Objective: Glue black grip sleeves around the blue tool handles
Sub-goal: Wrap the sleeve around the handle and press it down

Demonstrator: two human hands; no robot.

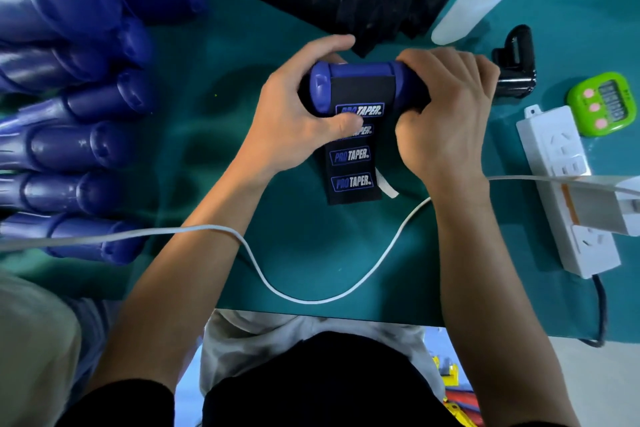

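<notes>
Black flexible sleeve strip [351, 156] printed with PRO TAPER logos lies part-way round the blue moulded plastic tool handle [367, 71], held over the middle of the green bench [311, 253], its free tail trailing toward the person. Left hand [287, 111] grip is curled round the capped end, thumb pressing the strip; right hand [446, 104] grip is wrapped round the opposite end. Assessment: handle rigid, light and smooth, best held at its bare ends; strip limp, probably tacky, best pressed flat from the edges.
</notes>
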